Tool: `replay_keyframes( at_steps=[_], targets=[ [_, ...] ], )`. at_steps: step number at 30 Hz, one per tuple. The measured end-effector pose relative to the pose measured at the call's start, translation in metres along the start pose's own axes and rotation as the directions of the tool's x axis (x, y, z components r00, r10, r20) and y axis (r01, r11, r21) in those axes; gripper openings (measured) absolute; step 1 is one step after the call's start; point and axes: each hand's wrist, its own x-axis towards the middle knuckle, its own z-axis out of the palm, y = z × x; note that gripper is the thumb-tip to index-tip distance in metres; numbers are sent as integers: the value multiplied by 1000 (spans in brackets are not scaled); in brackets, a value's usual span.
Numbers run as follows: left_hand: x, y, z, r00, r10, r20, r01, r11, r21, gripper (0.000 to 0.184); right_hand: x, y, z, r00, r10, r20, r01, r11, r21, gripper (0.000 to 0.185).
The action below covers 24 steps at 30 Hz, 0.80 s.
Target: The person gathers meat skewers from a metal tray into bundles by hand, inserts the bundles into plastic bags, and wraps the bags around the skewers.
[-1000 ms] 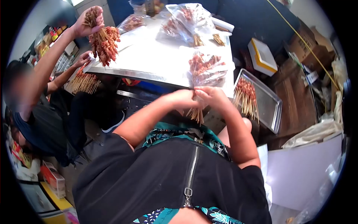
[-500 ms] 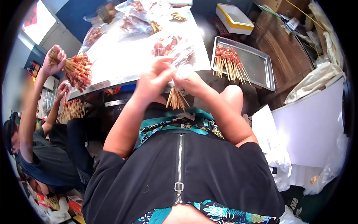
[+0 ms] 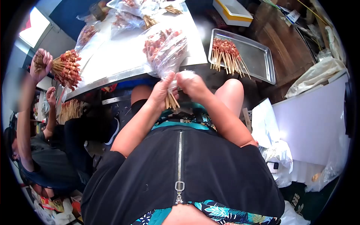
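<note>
In front of me, a clear plastic bag (image 3: 170, 52) covers the meat end of a bundle of skewers (image 3: 159, 41), with the bare sticks pointing down toward my lap. My left hand (image 3: 164, 92) is wrapped around the neck of this bundle, just above the stick ends. Close beside it, my right hand (image 3: 193, 85) is closed on a bunched, whitish bit of the plastic. Its fingertips are partly hidden. The bagged meat leans over the front edge of the white table (image 3: 112, 56).
Several bagged skewer bundles (image 3: 129, 20) lie at the table's back. On the right, a metal tray (image 3: 258, 62) carries loose meat skewers (image 3: 227, 50), near a yellow-rimmed white box (image 3: 234, 15). A co-worker (image 3: 48, 153) at left raises an unbagged bundle of skewers (image 3: 67, 67).
My left hand has moved lower and closed around the bundle's neck; the right has drawn slightly away from it, holding plastic. The co-worker's bundle has shifted slightly left.
</note>
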Motion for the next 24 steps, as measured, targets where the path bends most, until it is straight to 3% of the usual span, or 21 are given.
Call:
replay_keyframes(
  at_steps=[2, 3, 7, 8, 10, 11, 12, 13, 14, 15, 16, 18, 19, 20, 22, 24],
  targets=[
    [2, -5, 6, 998, 61, -7, -59, 991, 121, 25, 8, 23, -19, 977, 212, 6, -197, 894, 403, 26],
    [2, -4, 8, 998, 70, -3, -68, 974, 216, 20, 9, 29, -23, 976, 216, 12, -202, 891, 406, 26],
    [5, -6, 1, 984, 131, -120, -86, 943, 320, 18, 13, 18, -27, 955, 229, -191, -107, 861, 498, 20],
    [7, -8, 4, 984, 132, -120, -87, 944, 320, 18, 12, 5, -24, 940, 269, -209, -107, 816, 567, 19],
    [10, -9, 6, 960, 247, -131, -168, 885, 435, 20, 12, 5, -11, 961, 217, -172, -99, 849, 519, 19],
    [11, -7, 4, 966, 241, -96, -171, 870, 461, 22, 14, 8, 9, 973, -15, -229, 41, 994, 106, 18],
    [23, -15, -6, 933, 351, -81, -284, 855, 435, 21, 10, 8, 24, 951, -250, -181, 182, 928, -326, 18],
    [39, -36, -27, 877, 468, 107, -480, 866, 138, 21, -5, -16, 41, 987, -155, -42, 93, 766, -636, 19],
    [37, -40, -23, 755, 610, 240, -578, 792, -196, 20, -4, -4, 45, 930, -363, 67, 293, 616, -731, 17],
    [35, -25, -28, 917, 397, 29, -388, 876, 285, 20, -5, 0, 39, 921, -379, 90, 311, 579, -754, 16],
    [34, -20, -27, 915, 402, 30, -393, 874, 286, 20, -6, 0, 32, 911, -397, 114, 331, 537, -776, 17],
    [23, -8, -13, 947, 310, -84, -245, 865, 438, 18, -19, -18, 16, 828, -495, 262, 429, 260, -865, 17],
    [16, -1, -4, 960, 218, -178, -125, 897, 424, 19, -17, -20, 5, 791, -592, 156, 358, 242, -902, 20],
    [16, 1, -7, 970, 163, -180, -84, 921, 380, 22, -13, -15, -15, 819, -566, 91, 292, 275, -916, 21],
    [13, 0, -2, 965, 183, -186, -110, 931, 348, 18, -6, 1, -33, 950, -259, -175, 44, 666, -745, 28],
    [10, 2, 1, 969, 169, -178, -106, 943, 316, 20, -4, 8, -26, 996, 24, -90, -62, 887, -457, 42]
  ],
)
